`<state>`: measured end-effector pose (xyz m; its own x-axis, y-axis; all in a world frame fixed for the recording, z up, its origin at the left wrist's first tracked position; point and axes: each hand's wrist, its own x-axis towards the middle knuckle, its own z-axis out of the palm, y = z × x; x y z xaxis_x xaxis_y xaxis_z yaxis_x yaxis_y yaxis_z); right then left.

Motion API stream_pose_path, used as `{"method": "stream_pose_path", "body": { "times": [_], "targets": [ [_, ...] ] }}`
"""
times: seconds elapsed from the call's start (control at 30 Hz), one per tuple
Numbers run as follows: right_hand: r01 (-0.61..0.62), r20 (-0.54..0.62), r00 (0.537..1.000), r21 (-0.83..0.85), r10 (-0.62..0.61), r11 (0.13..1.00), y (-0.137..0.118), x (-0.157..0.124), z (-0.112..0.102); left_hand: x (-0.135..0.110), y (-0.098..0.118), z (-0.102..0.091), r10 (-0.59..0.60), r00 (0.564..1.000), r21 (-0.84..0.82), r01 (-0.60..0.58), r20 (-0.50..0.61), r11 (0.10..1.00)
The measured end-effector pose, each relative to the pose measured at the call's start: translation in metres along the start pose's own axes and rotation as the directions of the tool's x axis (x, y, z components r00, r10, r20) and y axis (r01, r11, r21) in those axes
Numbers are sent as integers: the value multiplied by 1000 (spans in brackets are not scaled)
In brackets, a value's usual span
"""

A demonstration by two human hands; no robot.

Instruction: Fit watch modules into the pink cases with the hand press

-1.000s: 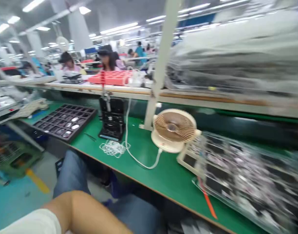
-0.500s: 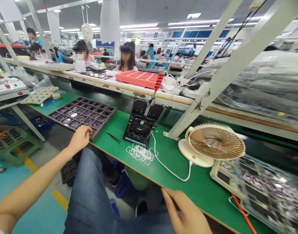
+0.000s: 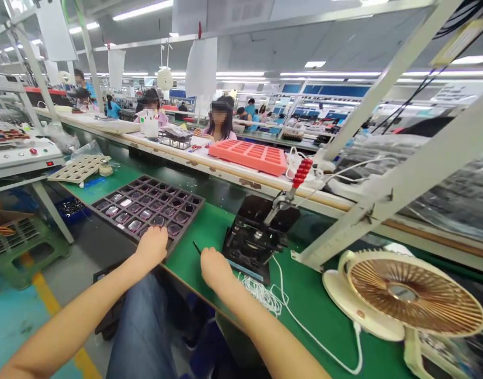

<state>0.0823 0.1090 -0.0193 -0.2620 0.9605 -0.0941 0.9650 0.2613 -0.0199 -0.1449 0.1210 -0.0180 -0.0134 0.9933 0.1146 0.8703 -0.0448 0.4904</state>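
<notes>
My left hand [image 3: 151,247] rests with curled fingers on the near corner of a dark compartment tray [image 3: 147,208] that holds several small shiny parts. My right hand [image 3: 214,267] is closed over black tweezers [image 3: 196,247] lying on the green bench; their tip sticks out past my knuckles. Just right of that hand stands a black press jig [image 3: 254,243] with a red-knobbed lever [image 3: 300,173]. A tangle of thin white rings [image 3: 263,295] lies in front of the jig.
A beige desk fan [image 3: 403,297] stands at the right, its white cable [image 3: 316,337] trailing across the bench [image 3: 304,300]. An orange tray [image 3: 249,155] sits on the raised shelf. A beige perforated tray [image 3: 79,168] lies far left. Other people work behind the shelf.
The view swung left and steadied. My right hand came up from my lap onto the tweezers beside the jig. My left hand stayed at the dark tray's near corner.
</notes>
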Motion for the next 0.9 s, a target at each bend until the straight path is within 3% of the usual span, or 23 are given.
{"method": "stream_pose_path", "body": {
  "times": [0.13, 0.3, 0.37, 0.43, 0.5, 0.53, 0.6, 0.67, 0.8, 0.9],
  "targets": [
    [43, 15, 999, 74, -45, 996, 15, 7, -4, -3, -14, -12, -52, 998, -345, 34, -44, 938],
    [146, -119, 986, 312, -114, 939, 47, -14, -4, -27, -8, -19, -115, 993, -733, 66, -17, 677],
    [231, -314, 945, 446, -90, 865, 71, -46, -2, -41, 8, -13, -99, 994, -850, 100, 57, 517],
    [279, -510, 860, 519, 31, 808, 99, -91, 2, -56, 29, -4, -70, 981, -948, 191, 179, 254],
    [204, -588, 786, 540, 193, 816, 123, -141, 5, -70, 48, 8, -41, 948, -948, 317, 316, 5],
    [134, -590, 761, 550, 271, 824, 132, -163, 7, -76, 57, 16, -32, 925, -924, 377, 379, -60],
    [16, -562, 729, 584, 390, 812, 146, -199, 14, -85, 72, 34, -8, 880, -879, 473, 474, -66],
    [-35, -524, 729, 614, 440, 789, 155, -220, 24, -91, 85, 54, 39, 837, -836, 547, 545, -40],
    [-29, -484, 765, 634, 426, 773, 169, -231, 45, -105, 110, 85, 147, 759, -770, 637, 634, 26],
    [-28, -455, 781, 659, 428, 751, 174, -234, 52, -112, 126, 94, 178, 742, -760, 646, 647, 68]
  ]
}}
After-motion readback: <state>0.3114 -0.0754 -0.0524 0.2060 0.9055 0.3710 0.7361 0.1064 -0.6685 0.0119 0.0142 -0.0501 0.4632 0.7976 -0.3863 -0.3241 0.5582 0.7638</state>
